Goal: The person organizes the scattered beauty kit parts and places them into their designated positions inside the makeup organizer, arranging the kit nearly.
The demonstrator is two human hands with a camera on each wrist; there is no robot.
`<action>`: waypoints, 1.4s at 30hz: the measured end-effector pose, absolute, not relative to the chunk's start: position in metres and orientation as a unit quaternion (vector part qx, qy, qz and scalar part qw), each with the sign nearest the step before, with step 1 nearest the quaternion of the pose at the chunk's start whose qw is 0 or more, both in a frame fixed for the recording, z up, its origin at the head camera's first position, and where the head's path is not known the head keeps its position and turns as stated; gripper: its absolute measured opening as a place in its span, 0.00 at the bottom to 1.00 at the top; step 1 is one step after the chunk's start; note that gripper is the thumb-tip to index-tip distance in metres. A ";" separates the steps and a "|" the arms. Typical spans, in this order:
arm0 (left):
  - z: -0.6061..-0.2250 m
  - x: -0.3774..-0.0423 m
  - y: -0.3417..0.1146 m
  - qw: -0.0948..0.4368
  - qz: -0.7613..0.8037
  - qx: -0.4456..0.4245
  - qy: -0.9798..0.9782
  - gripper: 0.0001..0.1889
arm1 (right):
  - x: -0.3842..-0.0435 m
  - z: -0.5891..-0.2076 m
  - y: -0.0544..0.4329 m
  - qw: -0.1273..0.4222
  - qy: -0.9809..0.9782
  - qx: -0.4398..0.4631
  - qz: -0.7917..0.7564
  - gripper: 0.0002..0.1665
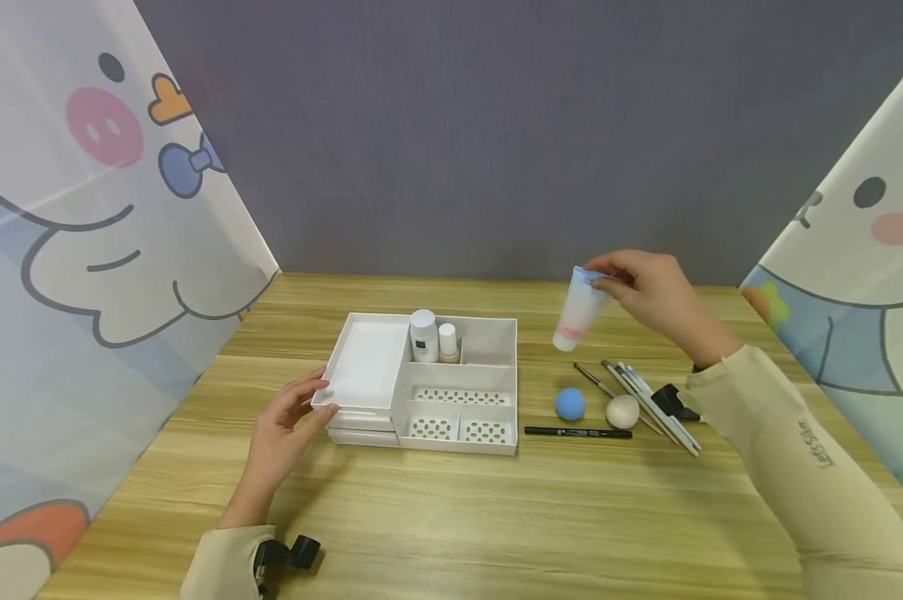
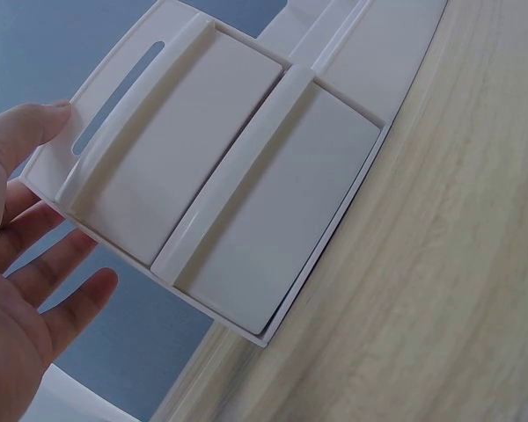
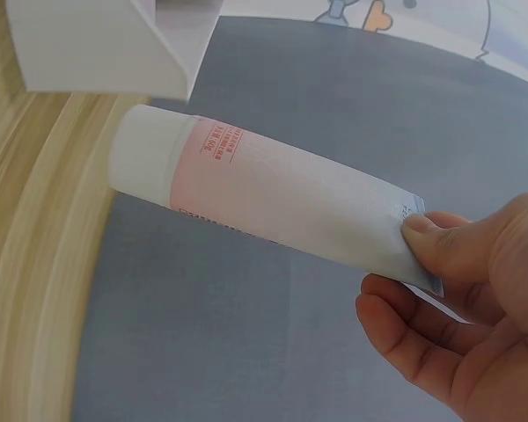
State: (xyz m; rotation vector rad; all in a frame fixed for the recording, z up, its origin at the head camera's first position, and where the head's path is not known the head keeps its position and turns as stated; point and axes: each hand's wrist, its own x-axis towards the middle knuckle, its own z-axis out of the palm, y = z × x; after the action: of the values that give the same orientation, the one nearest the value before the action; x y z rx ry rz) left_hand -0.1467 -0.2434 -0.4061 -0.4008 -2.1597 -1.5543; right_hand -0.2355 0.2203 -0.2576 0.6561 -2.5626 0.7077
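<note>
A pale blue, white and pink squeeze tube [image 1: 579, 310] with a white cap hangs above the table, cap end down. My right hand [image 1: 642, 287] pinches its flat crimped end between thumb and fingers, as the right wrist view shows of the tube [image 3: 290, 198]. At the front left corner of a white desktop organizer [image 1: 364, 362], my left hand [image 1: 282, 429] holds on, thumb on the front face and fingers along the side. Two drawer fronts [image 2: 273, 202] are closed below the thumb. A white-capped bottle [image 1: 424, 336] and a smaller bottle [image 1: 448, 342] stand in the back compartment.
Right of the organizer lie a blue ball-shaped sponge [image 1: 570, 404], a cream one [image 1: 622, 412] and a black pen [image 1: 579, 432]. Several slender brushes or pencils [image 1: 657, 408] lie beneath the right forearm. A grey panel [image 1: 496, 142] stands behind the wooden table [image 1: 451, 517].
</note>
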 end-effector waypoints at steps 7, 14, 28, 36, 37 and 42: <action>-0.406 -0.147 -0.244 0.224 -0.560 -0.146 -0.784 0.17 | -0.240 -0.255 0.205 0.215 -0.905 0.261 0.257 0.12; -0.406 -0.147 -0.244 0.220 -0.560 -0.147 -0.785 0.17 | -0.244 -0.254 0.191 0.222 -0.896 0.281 0.261 0.11; -0.407 -0.147 -0.245 0.224 -0.559 -0.148 -0.785 0.17 | -0.250 -0.258 0.155 0.221 -0.864 0.320 0.320 0.10; -0.407 -0.147 -0.244 0.221 -0.558 -0.149 -0.786 0.17 | -0.255 -0.270 0.141 0.210 -0.855 0.342 0.328 0.11; -0.407 -0.147 -0.244 0.221 -0.558 -0.149 -0.786 0.17 | -0.255 -0.272 0.139 0.211 -0.854 0.347 0.326 0.11; -0.407 -0.147 -0.244 0.223 -0.559 -0.149 -0.785 0.17 | -0.258 -0.285 0.133 0.220 -0.847 0.364 0.319 0.11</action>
State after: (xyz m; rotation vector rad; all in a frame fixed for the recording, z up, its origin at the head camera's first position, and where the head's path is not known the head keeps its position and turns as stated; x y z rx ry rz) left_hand -0.1468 -0.2442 -0.4068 -0.4124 -2.1679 -1.5425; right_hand -0.2579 0.1332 -0.2847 1.0065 -2.3413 0.8830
